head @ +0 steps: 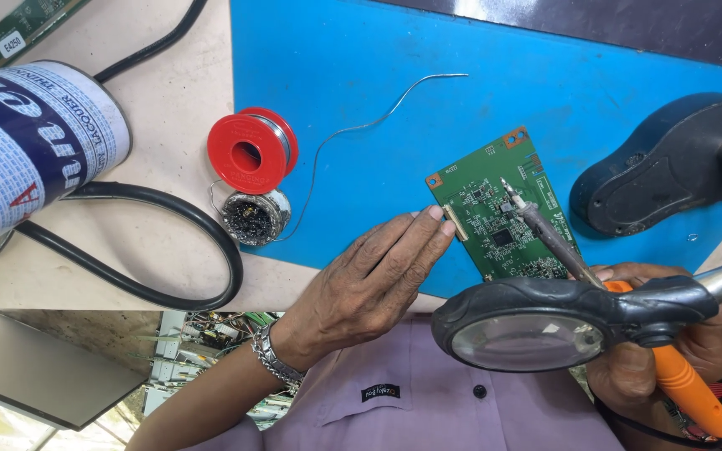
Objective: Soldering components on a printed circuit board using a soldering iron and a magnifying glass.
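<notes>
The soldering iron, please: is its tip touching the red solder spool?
No, the soldering iron tip rests on the green circuit board, well apart from the red solder spool.

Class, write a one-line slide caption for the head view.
Left hand steadies a green circuit board while the right hand applies a soldering iron.

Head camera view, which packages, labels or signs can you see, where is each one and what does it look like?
Tin can: far left on the beige table, lying on its side, cylinder with a white and dark blue printed wrapper and red marks.
Sticker: top left corner, small white rectangle on a green board strip.
Shirt tag: bottom centre, small black patch on the lilac shirt.
</notes>
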